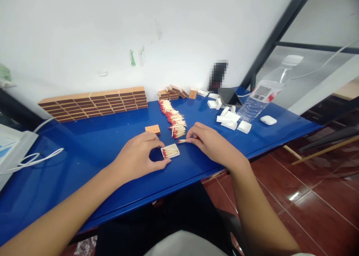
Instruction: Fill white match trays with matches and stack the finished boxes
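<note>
My left hand grips a small white matchbox tray by its left end, thumb at the near side and fingers at the far side. Several red-headed matches lie in the tray. To the right of it, my right hand pinches a few matches between thumb and fingertips, their red heads pointing left. Just beyond, a long pile of loose matches stretches toward the wall. An orange matchbox sleeve rests behind my left hand.
Stacked matchboxes line the wall at left. More boxes lie behind the pile. White empty trays, a phone, a plastic bottle and a white earbud case occupy the right. A white cable lies far left.
</note>
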The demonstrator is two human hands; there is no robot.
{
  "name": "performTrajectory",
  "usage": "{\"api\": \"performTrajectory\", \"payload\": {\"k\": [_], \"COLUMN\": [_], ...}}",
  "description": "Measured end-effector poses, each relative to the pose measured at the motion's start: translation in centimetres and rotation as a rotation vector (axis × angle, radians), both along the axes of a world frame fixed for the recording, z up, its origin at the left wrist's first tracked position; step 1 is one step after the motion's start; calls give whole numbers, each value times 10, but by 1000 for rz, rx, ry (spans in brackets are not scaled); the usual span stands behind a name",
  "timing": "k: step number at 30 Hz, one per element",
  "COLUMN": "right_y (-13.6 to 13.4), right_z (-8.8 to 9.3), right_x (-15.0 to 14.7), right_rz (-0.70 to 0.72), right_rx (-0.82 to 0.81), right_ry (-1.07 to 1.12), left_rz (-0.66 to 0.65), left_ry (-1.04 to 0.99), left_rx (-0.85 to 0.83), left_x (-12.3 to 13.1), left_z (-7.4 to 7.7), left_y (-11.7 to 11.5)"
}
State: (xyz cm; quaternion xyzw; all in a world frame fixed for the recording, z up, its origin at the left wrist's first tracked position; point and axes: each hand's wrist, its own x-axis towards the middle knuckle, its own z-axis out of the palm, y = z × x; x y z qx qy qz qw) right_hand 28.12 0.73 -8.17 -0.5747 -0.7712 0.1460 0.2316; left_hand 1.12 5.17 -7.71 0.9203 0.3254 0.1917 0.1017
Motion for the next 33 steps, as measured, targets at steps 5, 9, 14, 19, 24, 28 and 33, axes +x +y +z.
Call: {"api": "performTrajectory", "payload": {"k": [5,9,14,19,24,28,33], "right_y": [-6,-6,-17,-48,-85,-109,-99], "right_z": [7,7,12,31,19,-32,-113], "right_x": [-9,-11,-5,-17,-26,-40,-78], "right_rz": [12,19,38,197,390,283,246], "right_rx": [52,66,12,-230,-504,-542,-363], "right_ry": [-13,2,25,-23,-97,-172,-187], "left_rz": [-12,-15,-19,-26,-31,-39,-30], "left_ry": [0,-16,-17,-30,-26,-25,-6], "left_rx": [-5,1,-1,0,12,9,3], "left_x": [0,0,1,-1,-3,-2,-1], "left_z": [0,-1,-1,-2,-5,-5,-2], "left_y": [0,1,1,3,5,5,7]}}
